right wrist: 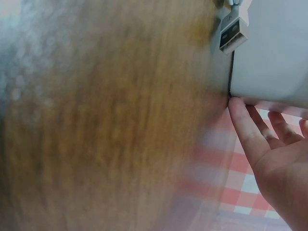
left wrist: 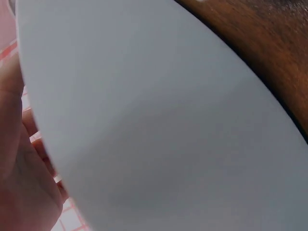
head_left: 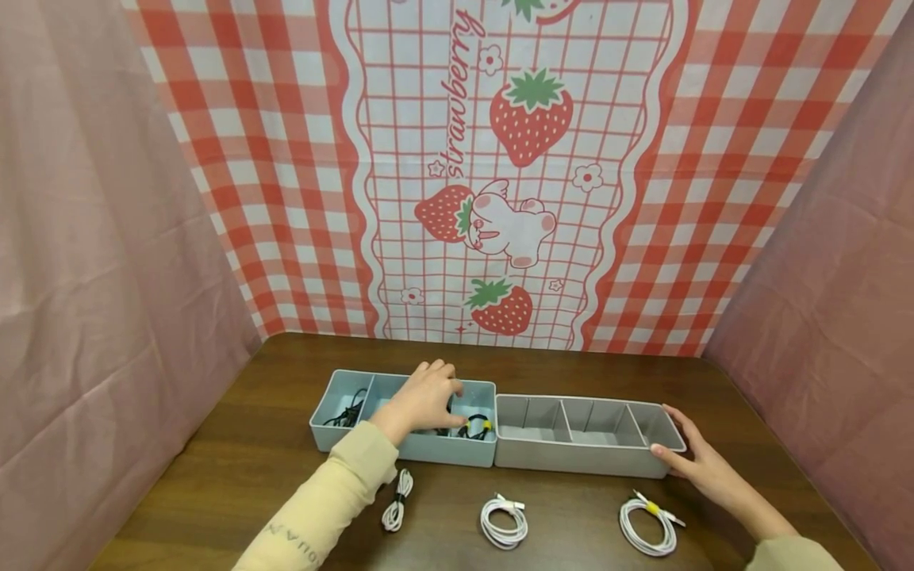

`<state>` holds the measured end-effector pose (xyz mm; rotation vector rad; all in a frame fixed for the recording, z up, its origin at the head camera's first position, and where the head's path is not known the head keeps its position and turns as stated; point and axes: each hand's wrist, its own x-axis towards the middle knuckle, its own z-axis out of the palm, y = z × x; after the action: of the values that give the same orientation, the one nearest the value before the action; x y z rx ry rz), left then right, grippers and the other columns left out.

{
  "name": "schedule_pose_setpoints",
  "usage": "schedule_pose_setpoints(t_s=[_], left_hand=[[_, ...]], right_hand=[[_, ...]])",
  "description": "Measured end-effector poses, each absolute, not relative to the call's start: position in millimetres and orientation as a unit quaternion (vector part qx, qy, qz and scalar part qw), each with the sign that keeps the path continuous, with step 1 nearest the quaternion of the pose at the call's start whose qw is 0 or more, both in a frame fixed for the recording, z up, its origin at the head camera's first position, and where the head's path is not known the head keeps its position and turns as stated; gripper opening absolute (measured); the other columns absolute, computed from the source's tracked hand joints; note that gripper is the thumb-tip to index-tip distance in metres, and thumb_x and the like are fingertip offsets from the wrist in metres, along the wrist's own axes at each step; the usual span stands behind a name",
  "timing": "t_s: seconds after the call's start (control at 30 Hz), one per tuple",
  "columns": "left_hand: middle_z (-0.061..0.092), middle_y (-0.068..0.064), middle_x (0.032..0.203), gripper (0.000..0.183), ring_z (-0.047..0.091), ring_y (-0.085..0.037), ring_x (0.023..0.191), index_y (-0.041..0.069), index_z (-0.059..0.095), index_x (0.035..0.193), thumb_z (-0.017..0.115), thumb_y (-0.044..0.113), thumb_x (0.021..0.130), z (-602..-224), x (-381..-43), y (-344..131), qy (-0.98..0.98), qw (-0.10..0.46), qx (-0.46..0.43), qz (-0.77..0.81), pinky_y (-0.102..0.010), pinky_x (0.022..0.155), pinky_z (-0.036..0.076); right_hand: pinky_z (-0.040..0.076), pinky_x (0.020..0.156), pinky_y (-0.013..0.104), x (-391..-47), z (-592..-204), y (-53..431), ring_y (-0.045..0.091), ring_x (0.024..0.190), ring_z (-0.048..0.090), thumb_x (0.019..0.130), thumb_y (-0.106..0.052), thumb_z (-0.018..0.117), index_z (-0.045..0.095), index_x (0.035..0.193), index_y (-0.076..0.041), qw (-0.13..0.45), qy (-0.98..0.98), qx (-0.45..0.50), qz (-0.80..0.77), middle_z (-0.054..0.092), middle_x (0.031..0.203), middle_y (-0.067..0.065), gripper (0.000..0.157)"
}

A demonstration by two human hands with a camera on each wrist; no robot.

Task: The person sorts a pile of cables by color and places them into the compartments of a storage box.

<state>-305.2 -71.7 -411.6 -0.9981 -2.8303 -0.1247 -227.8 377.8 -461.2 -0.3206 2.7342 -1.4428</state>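
Note:
My left hand (head_left: 426,400) is over the light blue divided box (head_left: 450,454), fingers spread and bent, the thumb low near a divider. Its palm faces the box wall (left wrist: 159,115) in the left wrist view. Inside the box lie a bundled black cable (head_left: 347,414) at the left and a black cable with a yellow tie (head_left: 477,427) at the right; my hand hides part of the middle. With thumb on the near rim and fingers round the far corner, my right hand (head_left: 703,464) grips the right end of the grey divided box (head_left: 571,457).
In front of the boxes lie a white cable with a black tie (head_left: 397,501), a coiled white cable (head_left: 503,522) and a white cable with a yellow tie (head_left: 648,525). The boxes stand end to end on a wooden table (head_left: 236,444) before a checked cloth (head_left: 286,159).

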Motion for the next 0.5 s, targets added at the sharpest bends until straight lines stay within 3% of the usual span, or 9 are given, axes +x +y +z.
schedule_pose_setpoints(t_s=[0.5], left_hand=[[0.056,0.004,0.105,0.048,0.046,-0.017,0.098,0.019,0.065,0.110,0.066,0.055,0.079,-390,-290,-80,-0.936,0.105,-0.332,-0.048,-0.037,0.087,0.037]], right_hand=[[0.054,0.071,0.041,-228,-462,377,-0.016,0.095,0.039,0.096,-0.014,0.054,0.005,0.148,-0.004,0.013,0.878,-0.102,-0.468,0.023,0.138,0.032,0.072]])
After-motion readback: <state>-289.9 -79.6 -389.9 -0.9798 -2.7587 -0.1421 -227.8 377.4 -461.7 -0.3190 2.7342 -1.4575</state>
